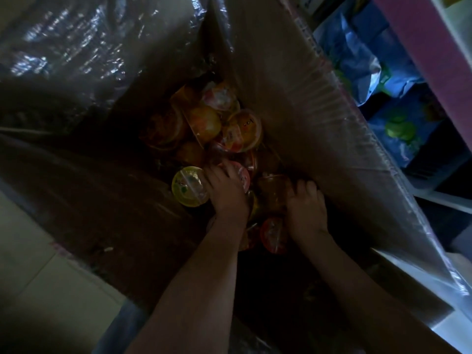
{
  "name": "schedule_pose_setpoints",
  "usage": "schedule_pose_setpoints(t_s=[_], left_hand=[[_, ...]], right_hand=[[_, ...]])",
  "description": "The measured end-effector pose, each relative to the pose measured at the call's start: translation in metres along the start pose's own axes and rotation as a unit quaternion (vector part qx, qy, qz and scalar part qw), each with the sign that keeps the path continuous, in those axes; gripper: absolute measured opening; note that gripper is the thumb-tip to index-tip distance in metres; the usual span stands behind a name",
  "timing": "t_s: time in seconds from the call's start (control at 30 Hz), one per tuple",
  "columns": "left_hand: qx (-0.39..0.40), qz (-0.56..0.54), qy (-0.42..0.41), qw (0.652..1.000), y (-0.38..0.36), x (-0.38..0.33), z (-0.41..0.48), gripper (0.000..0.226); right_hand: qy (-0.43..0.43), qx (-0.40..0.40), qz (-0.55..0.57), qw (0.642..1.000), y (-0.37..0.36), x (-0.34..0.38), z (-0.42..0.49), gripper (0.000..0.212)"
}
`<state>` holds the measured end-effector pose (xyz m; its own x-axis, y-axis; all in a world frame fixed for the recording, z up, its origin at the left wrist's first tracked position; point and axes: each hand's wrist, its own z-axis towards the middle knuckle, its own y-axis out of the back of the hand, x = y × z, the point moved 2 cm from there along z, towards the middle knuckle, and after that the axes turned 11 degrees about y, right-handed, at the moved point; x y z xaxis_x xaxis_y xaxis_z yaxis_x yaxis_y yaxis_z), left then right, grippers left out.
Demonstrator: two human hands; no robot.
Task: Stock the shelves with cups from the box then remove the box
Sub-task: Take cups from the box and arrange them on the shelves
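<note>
Head view, pick phase of stocking. Both my arms reach down into the tall cardboard box (293, 85), which stands just left of the shelves (441, 198).

The cups (217, 118) lie in a loose heap at the box bottom, most tipped on their sides, approx 10 or more visible. The dim light hides the rest.

My left hand (227, 195) grasps a red-lidded cup (241, 175), fingers curled over its top. A yellow cup (187, 186) lies touching that hand on the left.

My right hand (306, 210) sits against the near-right box wall, fingertips at an amber cup (272, 192). Whether it grips the cup or only touches it, I cannot tell; too dark.

Step in hand, as I judge it: gathering 1 cup per hand. The box is far from empty, so removal comes much later.

Next move calls for a firm hold w/ the right hand. Then a straight lift of both hands clear of the high box walls, and a turn right to the shelves, where blue packs (357, 47) already sit.
</note>
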<state>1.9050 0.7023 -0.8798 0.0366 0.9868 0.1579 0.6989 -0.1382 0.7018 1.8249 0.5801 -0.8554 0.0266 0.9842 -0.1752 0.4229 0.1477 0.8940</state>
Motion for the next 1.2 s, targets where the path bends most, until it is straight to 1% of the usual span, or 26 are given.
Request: schedule_pose_setpoints(t_s=[0.07,0.13,0.17,0.23,0.27,0.33,0.37,0.43,0.53,0.63,0.67,0.73,0.77,0.83,0.9,0.93,1.0,1.07,1.13,1.17,1.2], left_hand=[[-0.002,-0.004,-0.021,1.0,0.005,0.005,0.001,0.099],[0.001,-0.037,-0.041,0.998,0.014,0.012,-0.005,0.098],[0.004,-0.058,-0.049,0.997,0.021,0.016,-0.012,0.097],[0.02,-0.101,-0.058,0.993,0.041,0.023,-0.028,0.098],[0.03,-0.124,-0.057,0.99,0.052,0.027,-0.037,0.099],[0.041,-0.157,-0.052,0.985,0.081,0.034,-0.057,0.103],[0.042,-0.165,-0.05,0.984,0.098,0.04,-0.068,0.105],[0.022,-0.186,-0.039,0.982,0.135,0.054,-0.096,0.107],[-0.026,-0.251,-0.034,0.967,0.204,0.079,-0.143,0.104],[-0.099,-0.282,-0.085,0.95,0.284,0.103,-0.193,0.091],[-0.129,-0.288,-0.097,0.944,0.31,0.11,-0.21,0.087],[-0.164,-0.295,-0.11,0.935,0.365,0.123,-0.243,0.079],[-0.17,-0.292,-0.123,0.933,0.391,0.129,-0.26,0.078],[-0.145,-0.305,-0.148,0.929,0.44,0.137,-0.296,0.075],[-0.168,-0.366,-0.176,0.898,0.487,0.144,-0.328,0.067],[-0.159,-0.397,-0.187,0.884,0.508,0.146,-0.341,0.068],[-0.075,-0.434,-0.207,0.874,0.549,0.145,-0.363,0.079],[-0.003,-0.448,-0.243,0.86,0.586,0.139,-0.38,0.086],[0.023,-0.439,-0.291,0.85,0.62,0.13,-0.401,0.087],[0.026,-0.432,-0.322,0.842,0.637,0.125,-0.414,0.083],[0.029,-0.426,-0.354,0.832,0.652,0.121,-0.428,0.075]], right_hand=[[0.001,0.026,-0.038,0.999,0.003,0.003,0.004,0.038],[0.021,0.068,-0.046,0.996,0.01,0.007,0.002,0.025],[0.033,0.084,-0.046,0.995,0.016,0.007,0.002,0.024],[0.035,0.125,-0.038,0.991,0.039,0.005,-0.002,0.03],[0.021,0.15,-0.011,0.988,0.052,0.003,-0.005,0.035],[-0.002,0.206,0.107,0.973,0.078,-0.002,-0.012,0.04],[-0.01,0.218,0.166,0.962,0.097,-0.005,-0.018,0.046],[-0.028,0.183,0.251,0.95,0.146,-0.011,-0.031,0.056],[-0.058,0.114,0.325,0.937,0.234,-0.019,-0.051,0.063],[-0.114,0.073,0.397,0.908,0.33,-0.026,-0.074,0.065],[-0.132,0.055,0.423,0.895,0.362,-0.029,-0.084,0.068],[-0.155,0.019,0.472,0.868,0.424,-0.038,-0.099,0.068],[-0.166,0.005,0.494,0.853,0.454,-0.045,-0.106,0.065],[-0.188,-0.009,0.537,0.823,0.513,-0.061,-0.123,0.059],[-0.215,-0.038,0.58,0.785,0.564,-0.081,-0.142,0.044],[-0.225,-0.057,0.609,0.759,0.586,-0.092,-0.153,0.04],[-0.249,-0.103,0.669,0.692,0.626,-0.108,-0.177,0.035],[-0.268,-0.162,0.718,0.622,0.662,-0.122,-0.201,0.014],[-0.285,-0.207,0.754,0.554,0.69,-0.134,-0.222,0.008],[-0.291,-0.228,0.768,0.523,0.703,-0.139,-0.233,0.008],[-0.293,-0.254,0.781,0.49,0.716,-0.144,-0.244,0.014]])
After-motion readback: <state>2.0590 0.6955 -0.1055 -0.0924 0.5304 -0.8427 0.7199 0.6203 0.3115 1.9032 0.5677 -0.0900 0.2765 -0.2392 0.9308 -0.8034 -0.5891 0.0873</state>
